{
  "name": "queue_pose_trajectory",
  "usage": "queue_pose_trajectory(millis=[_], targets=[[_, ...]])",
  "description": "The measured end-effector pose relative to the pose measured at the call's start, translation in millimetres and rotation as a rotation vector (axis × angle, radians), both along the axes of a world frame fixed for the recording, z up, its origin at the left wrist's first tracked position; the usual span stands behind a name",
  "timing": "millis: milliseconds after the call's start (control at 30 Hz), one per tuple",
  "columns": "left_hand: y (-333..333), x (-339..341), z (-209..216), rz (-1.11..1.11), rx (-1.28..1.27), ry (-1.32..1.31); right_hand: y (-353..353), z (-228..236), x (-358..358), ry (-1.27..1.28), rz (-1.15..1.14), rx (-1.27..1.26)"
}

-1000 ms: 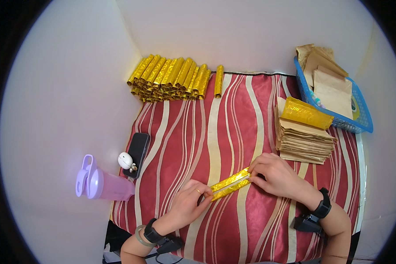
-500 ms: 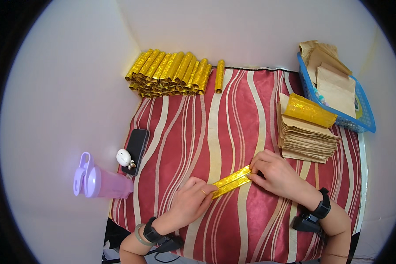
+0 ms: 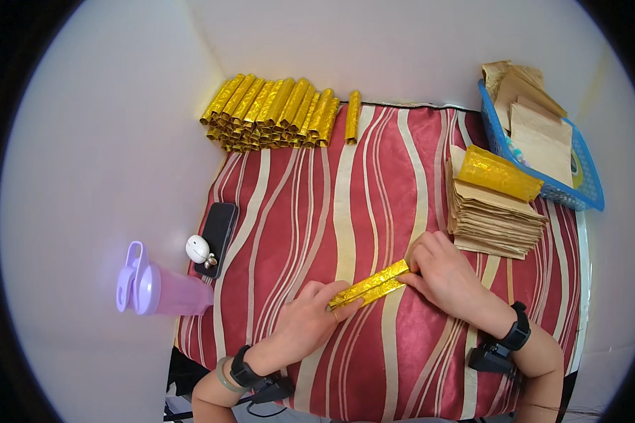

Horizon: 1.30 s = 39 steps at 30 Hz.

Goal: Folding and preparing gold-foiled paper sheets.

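Note:
A narrow folded strip of shiny gold paper [image 3: 374, 280] lies slantwise on the striped cloth before me, a crease running along its length. My left hand [image 3: 307, 321] grips the lower left end between thumb and fingers. At the upper right end, my right hand [image 3: 444, 275] is closed with its fingertips pinching the paper's edge. Behind, at the far left, several rolled gold paper tubes [image 3: 271, 106] are stacked in a pile, and a single gold tube [image 3: 353, 118] stands apart on its right.
A stack of brown paper [image 3: 497, 225] with a gold sheet [image 3: 499, 174] on top lies right, beside a blue basket [image 3: 593, 180] holding more brown paper [image 3: 540, 137]. Left are a black phone [image 3: 222, 222], a white earbud case [image 3: 197, 248] and a purple bottle [image 3: 169, 290]. Pale walls enclose the table.
The strip's long edges have been folded up into a more raised, narrower shape. My left thumb has moved along its lower edge, and my right fingers have shifted slightly at the other end.

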<state>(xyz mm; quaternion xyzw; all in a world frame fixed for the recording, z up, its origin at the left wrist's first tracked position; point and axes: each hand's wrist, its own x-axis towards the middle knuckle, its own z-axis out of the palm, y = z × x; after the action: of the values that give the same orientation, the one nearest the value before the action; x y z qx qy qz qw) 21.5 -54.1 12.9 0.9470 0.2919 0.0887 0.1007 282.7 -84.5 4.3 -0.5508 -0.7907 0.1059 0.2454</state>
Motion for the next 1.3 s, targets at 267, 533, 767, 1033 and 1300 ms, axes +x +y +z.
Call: queue_pose_trajectory(millis=[267, 533, 767, 1033, 1300], targets=[[2, -7, -7, -0.087, 0.144, 0.068, -3, 1, 3, -0.068, 0.056, 0.054], [-2, -7, -9, -0.161, 0.157, 0.019, -18, 3, -13, -0.263, 0.374, -0.055], [-33, -1, -3, -0.092, 0.301, 0.164, -16, 6, -10, -0.251, 0.373, -0.126], [-48, 0, 0, -0.065, 0.356, 0.345, -18, 7, -10, -0.255, 0.367, -0.14], [-38, -5, -9, 0.021, 0.285, -0.009, -18, 6, -13, -0.314, 0.348, -0.089]])
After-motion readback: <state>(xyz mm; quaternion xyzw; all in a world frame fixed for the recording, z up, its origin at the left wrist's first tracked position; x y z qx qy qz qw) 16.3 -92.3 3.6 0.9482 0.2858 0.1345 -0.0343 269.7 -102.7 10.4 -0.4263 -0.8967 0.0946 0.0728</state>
